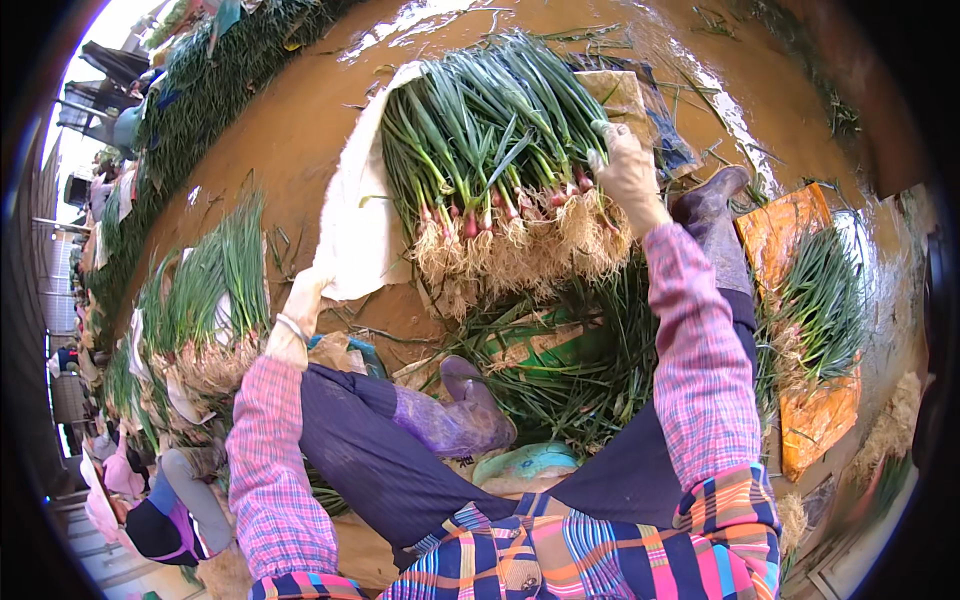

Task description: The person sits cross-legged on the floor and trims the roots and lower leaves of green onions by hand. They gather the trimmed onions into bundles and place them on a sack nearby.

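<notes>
Before me lies a broad bundle of spring onions (pixel 495 142), with green leaves pointing away, small reddish bulbs and pale tangled roots towards me. A white cloth (pixel 367 225) runs along its left side, partly under the leaves. My left hand (pixel 304 300) grips the near left corner of this cloth, and its fingertips are overexposed. At the bundle's right edge, my right hand (pixel 631 169) has its thumb and fingers around the outer stalks. Loose green leaves (pixel 592 375) lie in a heap between the bundle and my legs, over a green printed sack (pixel 547 341).
Another onion bundle (pixel 217 292) stands at the left. More onions (pixel 821 300) rest on an orange sheet (pixel 817 435) at the right. Muddy water covers the brown floor (pixel 262 127). A long onion row (pixel 195 97) lies far left. A seated person (pixel 172 510) is at lower left.
</notes>
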### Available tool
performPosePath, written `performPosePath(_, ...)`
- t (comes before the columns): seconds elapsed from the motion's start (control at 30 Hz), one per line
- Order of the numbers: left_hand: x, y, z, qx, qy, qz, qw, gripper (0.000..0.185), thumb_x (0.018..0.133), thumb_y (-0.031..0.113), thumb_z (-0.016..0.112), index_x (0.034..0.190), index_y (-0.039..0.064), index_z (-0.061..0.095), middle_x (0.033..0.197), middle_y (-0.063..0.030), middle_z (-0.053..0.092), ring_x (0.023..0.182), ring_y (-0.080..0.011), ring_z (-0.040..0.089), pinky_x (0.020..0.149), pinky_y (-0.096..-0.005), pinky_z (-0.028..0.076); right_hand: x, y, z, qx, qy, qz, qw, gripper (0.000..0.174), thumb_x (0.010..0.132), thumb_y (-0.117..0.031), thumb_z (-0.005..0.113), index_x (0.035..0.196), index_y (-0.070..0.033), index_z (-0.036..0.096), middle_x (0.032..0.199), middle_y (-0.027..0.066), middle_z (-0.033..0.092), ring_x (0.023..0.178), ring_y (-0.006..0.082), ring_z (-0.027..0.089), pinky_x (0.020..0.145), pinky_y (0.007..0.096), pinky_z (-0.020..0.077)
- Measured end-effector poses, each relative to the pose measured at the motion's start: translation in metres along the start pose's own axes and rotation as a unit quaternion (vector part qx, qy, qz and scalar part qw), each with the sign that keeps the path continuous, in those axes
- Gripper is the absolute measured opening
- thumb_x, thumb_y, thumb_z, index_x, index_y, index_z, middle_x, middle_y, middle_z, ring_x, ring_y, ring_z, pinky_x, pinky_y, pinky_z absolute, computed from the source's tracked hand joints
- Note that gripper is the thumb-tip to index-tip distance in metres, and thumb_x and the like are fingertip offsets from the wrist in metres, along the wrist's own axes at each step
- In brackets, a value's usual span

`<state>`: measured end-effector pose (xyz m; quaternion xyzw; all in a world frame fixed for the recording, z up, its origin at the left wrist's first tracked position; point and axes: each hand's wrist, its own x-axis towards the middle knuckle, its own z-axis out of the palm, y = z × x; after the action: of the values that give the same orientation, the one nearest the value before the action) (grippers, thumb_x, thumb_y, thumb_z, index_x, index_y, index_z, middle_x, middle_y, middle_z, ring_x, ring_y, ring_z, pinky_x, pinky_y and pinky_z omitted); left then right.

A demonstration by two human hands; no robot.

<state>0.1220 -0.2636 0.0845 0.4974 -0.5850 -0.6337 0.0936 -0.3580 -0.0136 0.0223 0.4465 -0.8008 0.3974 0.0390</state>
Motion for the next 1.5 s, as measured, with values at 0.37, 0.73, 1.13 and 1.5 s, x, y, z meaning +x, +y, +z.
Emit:
performPosePath(0.37, -0.073, -0.05, 0.103, -0.556, 0.092, 0.092, 0.821, 0.033, 0.104, 0.02, 0.04, 0.128, 0.006, 0.057, 0.112, -0.0161, 0.066, 0.099, -0.0282, 0.064, 0.083, -0.0453, 0.057, -0.091, -0.129, 0.065, -0.017, -0.14, -0.037, 0.989, 0.025, 0.078, -0.037, 0.077, 0.086, -0.013, 0.075, 0.073, 0.0101, 0.067, 0.071, 0.0279, 0.067, 0.064, 0.0433, 0.0479)
performPosePath(0.73, -0.072, -0.084, 0.263, -0.376, -0.054, -0.02, 0.925, 0.03, 0.1, 0.032, 0.061, 0.117, 0.009, 0.067, 0.108, -0.0085, 0.07, 0.096, -0.0203, 0.068, 0.083, -0.0376, 0.054, -0.122, -0.121, -0.005, 0.33, -0.23, 0.249, 0.881, 0.013, 0.088, -0.006, 0.07, 0.1, 0.0, 0.071, 0.09, 0.0014, 0.07, 0.077, 0.009, 0.061, 0.068, 0.0269, 0.0508)
performPosePath(1.13, -0.086, -0.081, 0.27, -0.469, -0.233, -0.062, 0.85, 0.02, 0.101, 0.016, 0.059, 0.111, -0.001, 0.064, 0.088, -0.0041, 0.063, 0.074, -0.0154, 0.06, 0.07, -0.0293, 0.053, -0.175, -0.113, -0.012, 0.534, -0.316, 0.312, 0.72, 0.031, 0.102, -0.031, 0.061, 0.114, -0.003, 0.065, 0.085, -0.0065, 0.059, 0.073, 0.0037, 0.05, 0.068, 0.0199, 0.0434)
performPosePath(1.5, -0.101, -0.068, 0.263, -0.567, -0.345, -0.084, 0.743, 0.033, 0.105, 0.033, 0.044, 0.103, 0.004, 0.061, 0.06, 0.004, 0.038, 0.051, -0.0091, 0.034, 0.053, -0.0265, 0.031, -0.176, -0.121, 0.02, 0.559, -0.356, 0.115, 0.741, 0.041, 0.103, -0.038, 0.057, 0.127, -0.005, 0.063, 0.097, -0.0034, 0.062, 0.08, 0.0023, 0.051, 0.068, 0.0204, 0.0432)
